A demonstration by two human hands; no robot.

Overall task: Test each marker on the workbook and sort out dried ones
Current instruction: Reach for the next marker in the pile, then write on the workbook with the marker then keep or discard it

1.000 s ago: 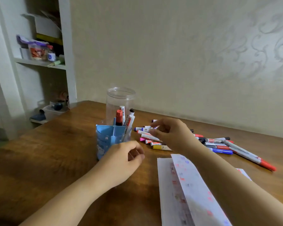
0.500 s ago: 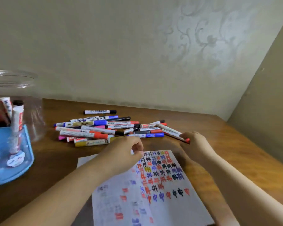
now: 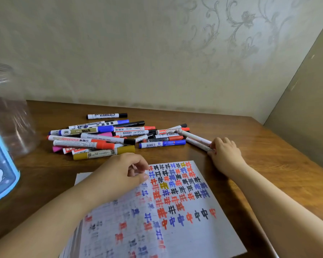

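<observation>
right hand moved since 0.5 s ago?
No. The right hand sits at the same two white markers on the pile's right edge, as before.

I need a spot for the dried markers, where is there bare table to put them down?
Bare table lies right of the right hand toward the side wall, and between the blue holder and the workbook. The marker pile crowds the middle back.
</observation>
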